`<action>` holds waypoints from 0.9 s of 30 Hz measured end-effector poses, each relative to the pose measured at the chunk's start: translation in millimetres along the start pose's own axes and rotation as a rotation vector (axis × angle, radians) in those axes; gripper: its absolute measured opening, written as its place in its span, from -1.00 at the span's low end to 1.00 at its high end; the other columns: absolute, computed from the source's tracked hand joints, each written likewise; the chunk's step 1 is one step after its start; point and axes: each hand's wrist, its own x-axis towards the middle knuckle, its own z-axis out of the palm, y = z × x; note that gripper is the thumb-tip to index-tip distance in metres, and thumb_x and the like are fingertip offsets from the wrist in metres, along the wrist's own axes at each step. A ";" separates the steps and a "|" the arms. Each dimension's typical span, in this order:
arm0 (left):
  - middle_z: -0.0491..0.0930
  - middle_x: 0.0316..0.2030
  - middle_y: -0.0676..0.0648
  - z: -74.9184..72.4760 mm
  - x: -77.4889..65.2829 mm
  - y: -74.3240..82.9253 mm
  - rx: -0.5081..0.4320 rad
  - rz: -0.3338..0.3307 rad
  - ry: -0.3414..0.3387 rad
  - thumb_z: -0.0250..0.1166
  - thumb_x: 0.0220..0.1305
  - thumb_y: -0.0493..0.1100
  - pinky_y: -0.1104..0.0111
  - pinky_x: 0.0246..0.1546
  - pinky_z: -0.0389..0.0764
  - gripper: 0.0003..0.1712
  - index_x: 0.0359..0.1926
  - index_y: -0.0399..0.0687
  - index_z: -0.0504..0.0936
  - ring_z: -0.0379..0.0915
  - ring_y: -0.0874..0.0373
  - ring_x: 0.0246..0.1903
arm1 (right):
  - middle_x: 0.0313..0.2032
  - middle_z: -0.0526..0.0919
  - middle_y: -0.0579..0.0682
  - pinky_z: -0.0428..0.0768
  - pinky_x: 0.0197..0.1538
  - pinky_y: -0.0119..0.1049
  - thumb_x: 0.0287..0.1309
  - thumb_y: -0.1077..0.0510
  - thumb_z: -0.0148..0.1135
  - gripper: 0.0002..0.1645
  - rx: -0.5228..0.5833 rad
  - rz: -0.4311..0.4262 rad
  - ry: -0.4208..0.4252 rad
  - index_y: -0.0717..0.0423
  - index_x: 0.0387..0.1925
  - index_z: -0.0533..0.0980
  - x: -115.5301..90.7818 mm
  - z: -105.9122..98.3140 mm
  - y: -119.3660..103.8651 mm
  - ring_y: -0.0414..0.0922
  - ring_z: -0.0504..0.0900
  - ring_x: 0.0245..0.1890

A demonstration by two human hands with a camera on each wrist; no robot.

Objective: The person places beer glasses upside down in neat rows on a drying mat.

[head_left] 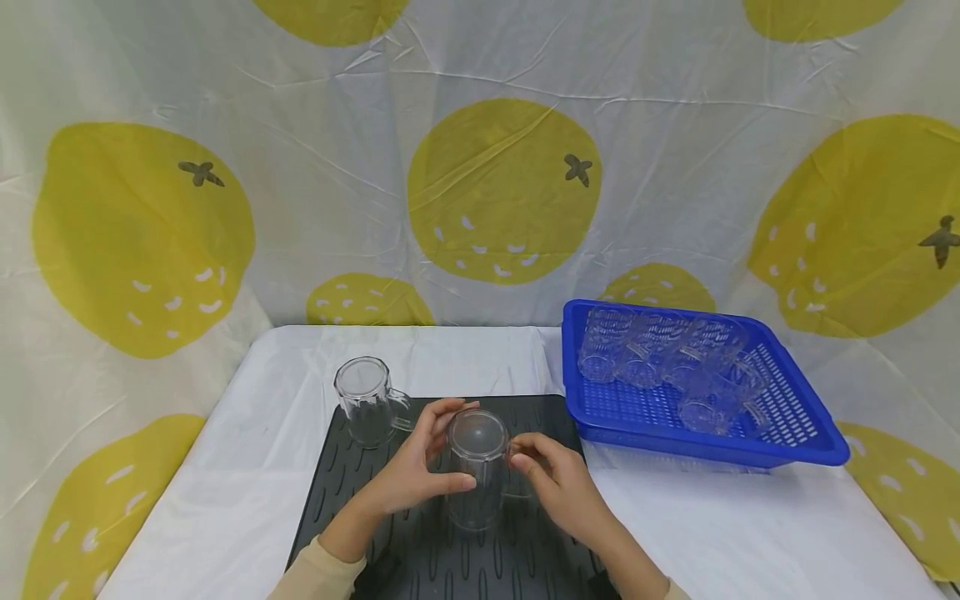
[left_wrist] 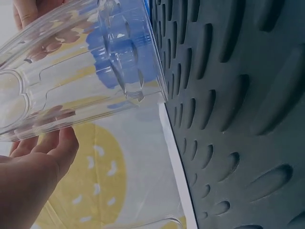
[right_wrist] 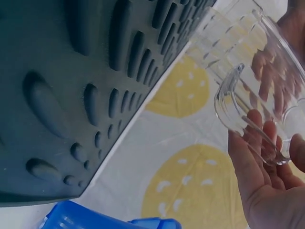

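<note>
A clear ribbed glass mug sits between the left hand, curled round its nine-o'clock side, and the right hand, gripping its handle at three o'clock.

Mug: clear, glossy, glass or plastic. Mat: matt, ribbed, rubber-like. Basket: glossy plastic. Worktop cover: matt, creased cloth. Backdrop: creased, fabric-like sheet, faint sheen.

Plain pale beige sleeves end short of both wrists.
</note>
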 end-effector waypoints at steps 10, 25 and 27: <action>0.08 0.34 -0.21 -11.3 12.6 34.9 0.193 -0.054 0.050 0.29 0.10 -0.42 0.10 0.22 0.15 -0.06 0.38 -0.16 -0.08 0.00 -0.04 0.32 | -0.28 0.59 -0.18 0.56 -0.24 -0.34 0.28 0.13 0.06 -0.82 -0.040 -0.017 0.095 0.01 -0.12 0.52 19.1 6.7 -4.2 -0.12 0.58 -0.30; -0.08 0.36 -0.28 -25.8 31.7 19.4 0.146 -0.064 0.069 0.15 0.15 -0.53 -0.04 0.27 -0.11 -0.16 0.35 -0.35 -0.11 -0.25 -0.05 0.37 | -0.19 0.60 -0.07 0.56 -0.20 -0.25 0.29 0.13 0.07 -0.78 -0.101 -0.019 0.155 0.11 -0.09 0.50 49.2 18.0 9.9 -0.18 0.58 -0.21; -0.09 0.36 -0.28 -26.9 35.1 17.4 0.131 -0.066 0.086 0.11 0.13 -0.56 -0.05 0.27 -0.14 -0.17 0.34 -0.36 -0.12 -0.28 -0.04 0.38 | -0.20 0.60 -0.07 0.56 -0.21 -0.24 0.29 0.13 0.07 -0.78 -0.103 -0.026 0.169 0.11 -0.09 0.50 53.1 19.6 11.5 -0.18 0.58 -0.22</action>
